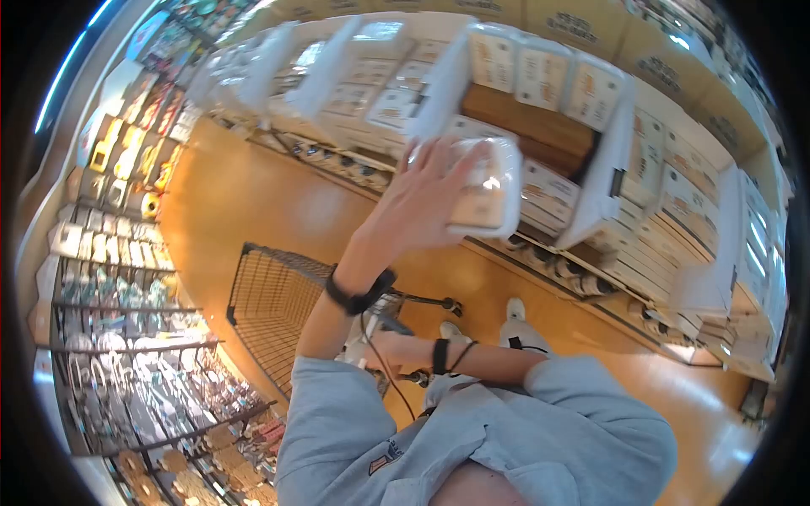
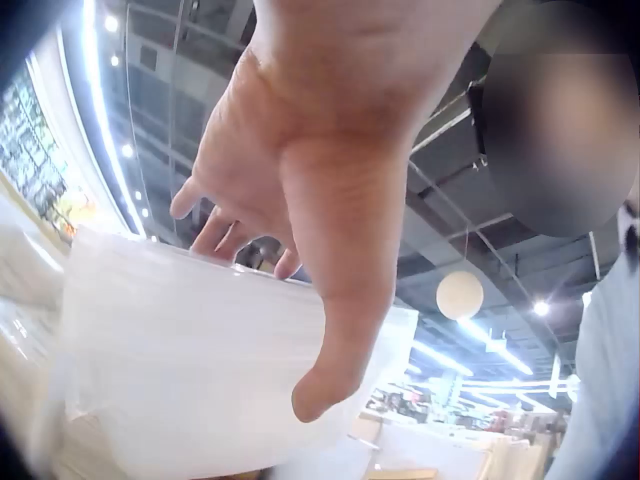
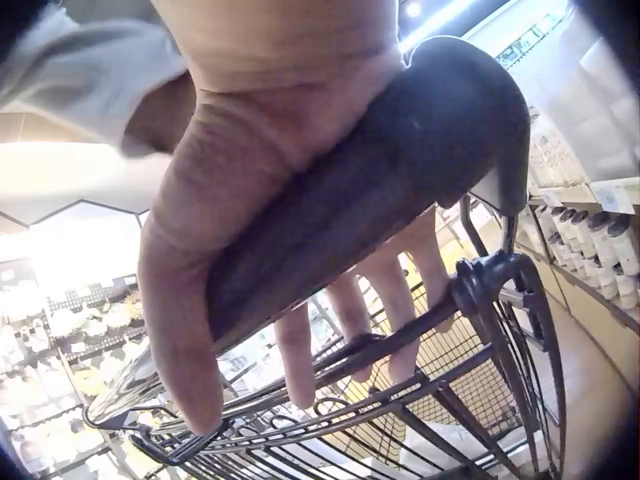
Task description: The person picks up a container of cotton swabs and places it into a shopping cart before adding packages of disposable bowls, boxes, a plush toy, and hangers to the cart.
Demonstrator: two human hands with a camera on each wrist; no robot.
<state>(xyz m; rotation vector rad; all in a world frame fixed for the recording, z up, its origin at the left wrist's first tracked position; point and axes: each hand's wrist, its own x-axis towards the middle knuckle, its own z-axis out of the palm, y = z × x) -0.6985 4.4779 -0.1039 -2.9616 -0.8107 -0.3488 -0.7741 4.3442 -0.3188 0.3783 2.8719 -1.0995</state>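
Observation:
In the head view my left hand holds a plastic-wrapped white pack in front of a display bin of similar packs. The left wrist view shows the thumb of that hand on the near side of the white pack, its fingers reaching over the top edge. My right hand rests at the shopping cart below. From the right wrist camera, the right hand wraps the dark cart handle, thumb on one side and fingers on the other.
White-walled bins hold wrapped packs, with a brown wooden block exposed in one. Cardboard boxes line the back. Hanging goods fill racks at left. The orange-brown floor runs between.

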